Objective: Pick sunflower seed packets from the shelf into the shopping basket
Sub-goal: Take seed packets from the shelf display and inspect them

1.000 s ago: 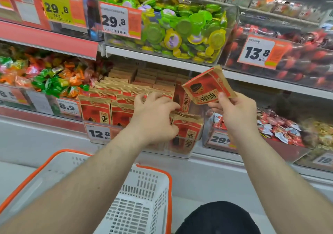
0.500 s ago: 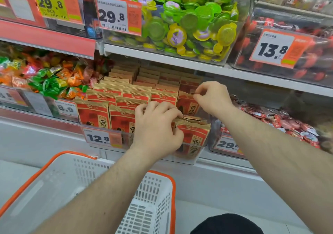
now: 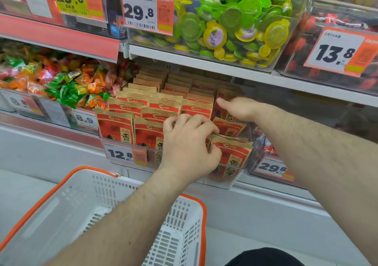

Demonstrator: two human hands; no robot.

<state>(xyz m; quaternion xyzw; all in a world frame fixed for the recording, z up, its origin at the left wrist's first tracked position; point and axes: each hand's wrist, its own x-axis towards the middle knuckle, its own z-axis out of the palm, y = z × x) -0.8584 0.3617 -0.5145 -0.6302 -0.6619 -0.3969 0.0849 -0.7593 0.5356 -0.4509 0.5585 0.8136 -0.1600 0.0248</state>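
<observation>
Red and tan sunflower seed packets (image 3: 114, 126) stand in rows in a clear bin (image 3: 223, 181) on the lower shelf. My left hand (image 3: 188, 147) is in the front right of the bin, fingers curled over packet tops and thumb against the front right packet (image 3: 231, 155). My right hand (image 3: 239, 108) reaches in from the right and rests on the right-hand column of packets farther back, index finger straight and pointing left, holding nothing. The white shopping basket with an orange rim (image 3: 202, 214) sits below my left forearm; the part in view holds nothing.
A bin of wrapped sweets (image 3: 61, 85) lies left of the packets. A clear bin of green and yellow jelly cups (image 3: 225, 26) sits on the shelf above. A bin of red snacks (image 3: 270, 149) stands at the right. A 12.8 price tag (image 3: 120, 153) hangs on the packet bin.
My right hand has put the packet it held up back among the right column and now lies flat there. My left hand has stayed on the front packets.
</observation>
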